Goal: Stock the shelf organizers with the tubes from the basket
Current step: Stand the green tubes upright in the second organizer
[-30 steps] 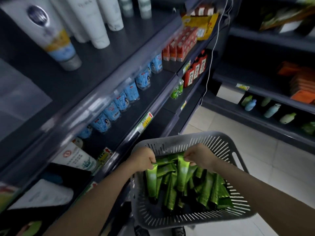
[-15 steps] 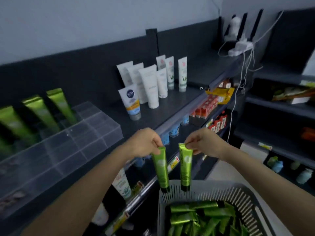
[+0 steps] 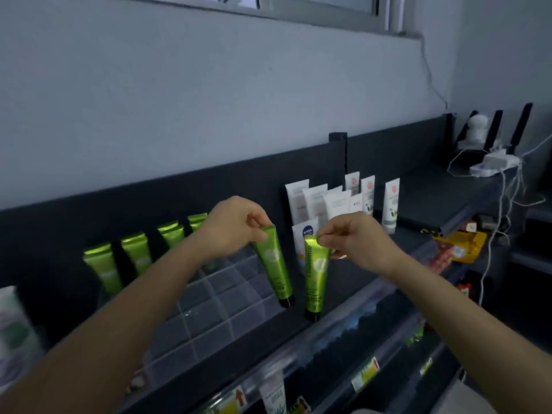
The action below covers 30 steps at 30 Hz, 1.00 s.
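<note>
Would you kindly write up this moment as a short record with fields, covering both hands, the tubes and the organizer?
left hand: pinches the crimped end of a green tube, cap down, tilted
right hand: pinches a second green tube, cap down, nearly upright
clear shelf organizer: under the held tubes, front compartments empty
stocked green tubes: standing along the organizer's back row
white tubes: upright on the shelf to the right

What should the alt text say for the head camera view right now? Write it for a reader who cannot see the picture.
Two bare hands each pinch a green tube by its flat end, the left hand holding its tube and the right hand holding another tube, caps down above a clear divided organizer on a dark shelf. More green tubes stand in its back row, white tubes to the right.
</note>
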Available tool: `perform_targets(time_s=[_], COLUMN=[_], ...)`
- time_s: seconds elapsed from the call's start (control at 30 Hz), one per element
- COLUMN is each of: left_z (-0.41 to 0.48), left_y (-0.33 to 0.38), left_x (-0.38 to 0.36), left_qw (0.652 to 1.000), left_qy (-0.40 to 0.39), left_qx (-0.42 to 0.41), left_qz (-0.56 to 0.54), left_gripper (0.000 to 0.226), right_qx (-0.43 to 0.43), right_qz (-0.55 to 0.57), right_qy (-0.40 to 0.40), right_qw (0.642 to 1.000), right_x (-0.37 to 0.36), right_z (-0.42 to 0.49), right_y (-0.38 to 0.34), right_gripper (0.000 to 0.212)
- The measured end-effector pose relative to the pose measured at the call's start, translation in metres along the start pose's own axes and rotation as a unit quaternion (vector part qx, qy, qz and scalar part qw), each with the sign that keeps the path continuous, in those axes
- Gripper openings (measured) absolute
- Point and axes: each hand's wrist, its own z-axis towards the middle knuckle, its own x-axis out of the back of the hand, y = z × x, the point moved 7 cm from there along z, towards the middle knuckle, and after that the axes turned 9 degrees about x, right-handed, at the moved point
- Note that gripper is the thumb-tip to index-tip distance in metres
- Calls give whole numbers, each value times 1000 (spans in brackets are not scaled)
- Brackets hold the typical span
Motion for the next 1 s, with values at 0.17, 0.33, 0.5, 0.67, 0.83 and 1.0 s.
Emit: perform_targets(time_s=[0.17,0.33,0.5,0.67,0.83,1.0], left_z=[11,25,37,45,52,56], left_y=[-26,-58,-88,-110,-127,-133], left_x=[72,101,101,99,99,95], left_qw=[989,973,970,971,972,973], left_qy=[145,227,235,232,227,224], left_qx=[3,17,23,36,45,39], left_qz=[10,33,57,53,44,49], left_gripper=[12,17,18,17,16,17], right_qx=[75,143,126,132,94,72], right_qz=[-11,-83,-85,-81,-97,-102], right_qy=[83,122,106,78,1,-33], right_qw=[994,979,983,985,991,992], right_x=[-11,-48,-94,-135,-169,-191], right_z=[56,106,157,195,222,237], right_y=[-37,-51,-26,-1,27,44], right_gripper=[14,8,9,9,10,10])
